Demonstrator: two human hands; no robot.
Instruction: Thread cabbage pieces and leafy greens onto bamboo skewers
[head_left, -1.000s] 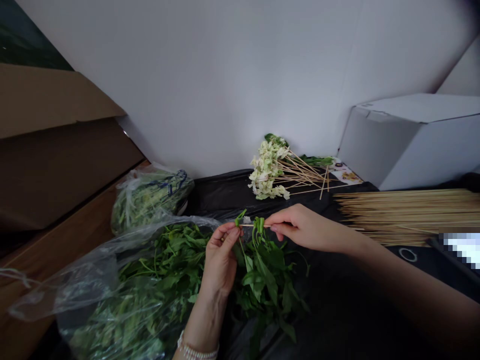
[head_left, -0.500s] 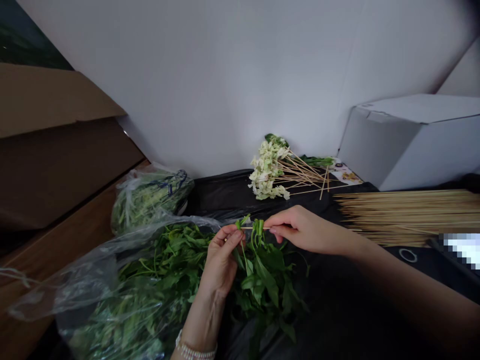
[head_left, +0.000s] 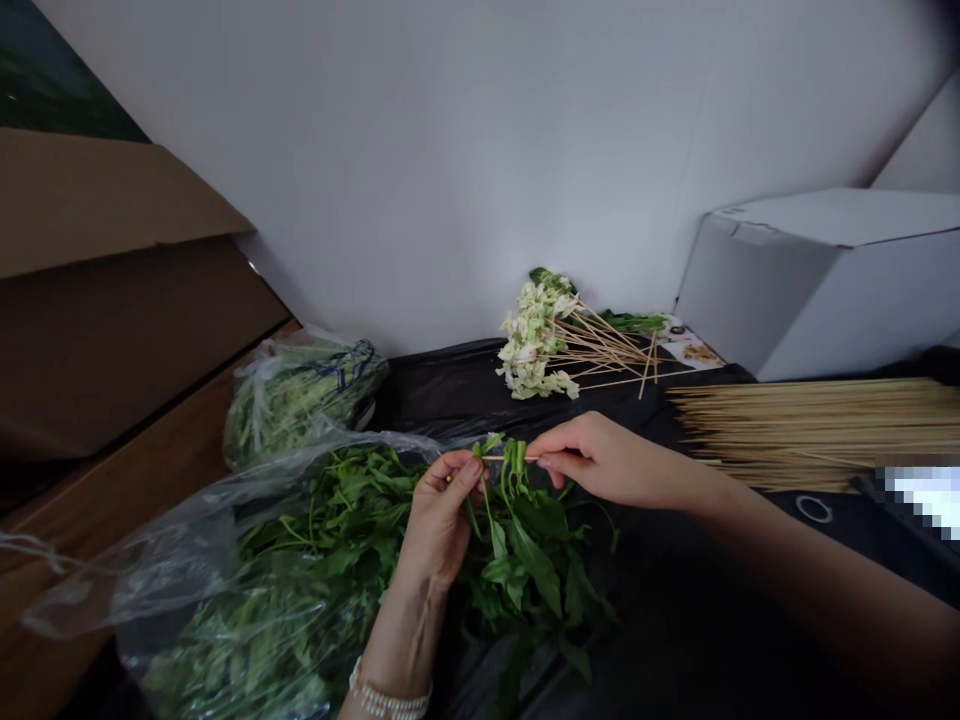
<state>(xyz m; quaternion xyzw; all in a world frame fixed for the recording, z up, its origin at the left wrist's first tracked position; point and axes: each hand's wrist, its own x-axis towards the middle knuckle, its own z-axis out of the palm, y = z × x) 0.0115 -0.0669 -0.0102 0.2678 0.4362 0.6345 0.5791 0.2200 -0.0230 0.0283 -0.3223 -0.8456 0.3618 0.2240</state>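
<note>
My right hand (head_left: pixel 600 462) pinches a thin bamboo skewer (head_left: pixel 501 458) that points left. Green leafy stems (head_left: pixel 516 462) hang threaded on it, their leaves (head_left: pixel 532 570) drooping onto the black sheet (head_left: pixel 675 620). My left hand (head_left: pixel 441 515), with a bead bracelet at the wrist, pinches a green stem (head_left: pixel 486 444) at the skewer's tip. Both hands are closed, a short gap apart, just above the greens.
An open clear plastic bag of greens (head_left: pixel 247 580) lies at the left, a second bag (head_left: pixel 300 392) behind it. Finished skewers of pale vegetables (head_left: pixel 544 338) lie by the wall. A pile of bare skewers (head_left: pixel 817 428) lies right, below a white box (head_left: pixel 825 280). Cardboard boxes (head_left: pixel 112 290) stand left.
My left hand has pushed the stem slightly rightward and lower along the skewer tip. My right hand has sunk a little. Nothing else moved.
</note>
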